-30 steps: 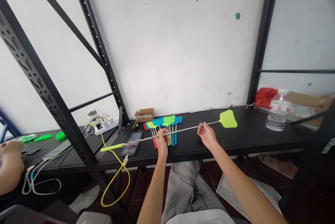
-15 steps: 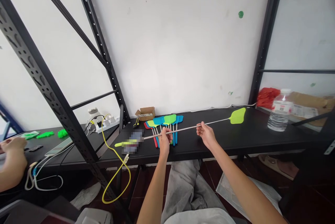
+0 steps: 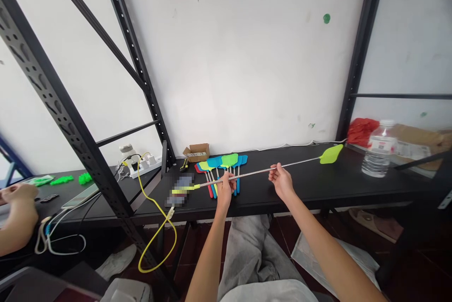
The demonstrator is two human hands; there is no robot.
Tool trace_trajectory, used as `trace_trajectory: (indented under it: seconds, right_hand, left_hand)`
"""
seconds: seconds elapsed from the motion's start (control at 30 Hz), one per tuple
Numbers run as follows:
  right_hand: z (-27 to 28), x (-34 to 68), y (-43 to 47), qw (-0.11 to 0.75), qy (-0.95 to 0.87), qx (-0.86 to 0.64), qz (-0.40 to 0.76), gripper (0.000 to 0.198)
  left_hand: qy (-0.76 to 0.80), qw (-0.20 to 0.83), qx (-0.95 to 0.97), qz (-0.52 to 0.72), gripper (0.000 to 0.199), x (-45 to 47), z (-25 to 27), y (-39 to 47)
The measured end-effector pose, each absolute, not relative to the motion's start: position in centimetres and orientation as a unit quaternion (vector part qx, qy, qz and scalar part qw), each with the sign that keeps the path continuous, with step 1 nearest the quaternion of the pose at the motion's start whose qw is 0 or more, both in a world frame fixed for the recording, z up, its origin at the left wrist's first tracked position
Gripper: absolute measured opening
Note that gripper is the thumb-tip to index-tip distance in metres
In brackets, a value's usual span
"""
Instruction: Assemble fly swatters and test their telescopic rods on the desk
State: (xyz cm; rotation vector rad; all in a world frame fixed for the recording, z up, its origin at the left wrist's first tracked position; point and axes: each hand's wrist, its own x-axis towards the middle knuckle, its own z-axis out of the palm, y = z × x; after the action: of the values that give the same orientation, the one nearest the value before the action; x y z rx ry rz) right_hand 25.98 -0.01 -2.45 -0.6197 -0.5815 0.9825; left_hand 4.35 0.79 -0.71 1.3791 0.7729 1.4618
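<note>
A yellow-green fly swatter [image 3: 331, 154] with a long thin metal rod is held level across the front of me, its paddle to the right and its handle to the left. My left hand [image 3: 226, 188] is closed round the rod towards the handle end. Further right, my right hand [image 3: 281, 181] pinches the same rod between thumb and fingers. Behind my left hand, several fly swatters [image 3: 213, 162] in red, yellow, blue and green lie side by side on the black table [image 3: 303, 189]. The swatter's handle passes over a blurred-out phone-like object [image 3: 176, 200].
A small cardboard box [image 3: 197, 152] stands by the wall. At the left are a power strip [image 3: 146, 166], a yellow cable [image 3: 175, 240] and another person's arm [image 3: 19, 219]. To the right stands a water bottle [image 3: 379, 151]. Black shelf posts [image 3: 360, 57] flank the table.
The swatter has shifted to the right, its paddle further out and turned more edge-on. Its handle end is nearer my left hand. Both hands have moved slightly right.
</note>
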Motion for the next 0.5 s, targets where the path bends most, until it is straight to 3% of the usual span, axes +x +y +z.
trace_trajectory:
  seconds: [0.2, 0.5]
  right_hand:
    - [-2.5, 25.9, -0.1, 0.769, -0.313, -0.294, 0.474, 0.038]
    - [-2.6, 26.1, 0.1, 0.795, -0.267, -0.287, 0.463, 0.036]
  left_hand:
    - [0.310, 0.483, 0.552, 0.605, 0.046, 4.1, -1.2, 1.1]
    - [0.296, 0.498, 0.525, 0.623, 0.048, 3.9, -2.0, 2.0]
